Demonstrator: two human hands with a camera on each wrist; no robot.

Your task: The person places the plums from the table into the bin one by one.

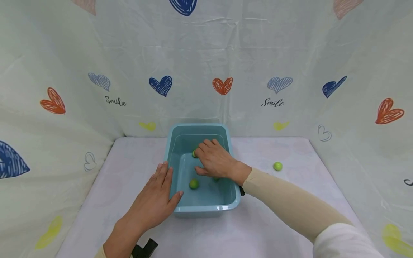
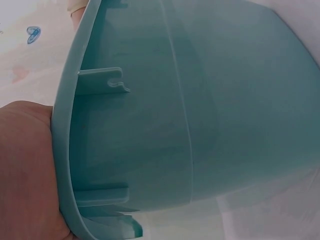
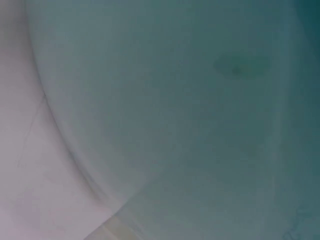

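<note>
A light blue plastic basin point(image 1: 206, 208) stands lengthwise on the table. My left hand point(image 1: 155, 197) rests along its left rim with straight fingers, the thumb spread over the near left corner. In the left wrist view, the edge of this hand lies against the rim point(image 2: 62, 130). Inside the basin, my right hand point(image 1: 217, 159) reaches in over the right rim, palm down. Its fingers overlap a small green lime point(image 1: 194, 154), while the thumb sits apart from it. Another lime point(image 1: 194, 184) lies on the basin floor, and a third point(image 1: 216, 178) is mostly hidden beneath my right wrist.
One more green lime point(image 1: 278, 166) lies on the table to the right of the basin. A white cloth point(image 1: 142, 150) covers the table. Behind and at both sides hangs a pale curtain point(image 1: 193, 53) printed with hearts. In the right wrist view, the basin's outer wall point(image 3: 175, 125) fills most of the picture.
</note>
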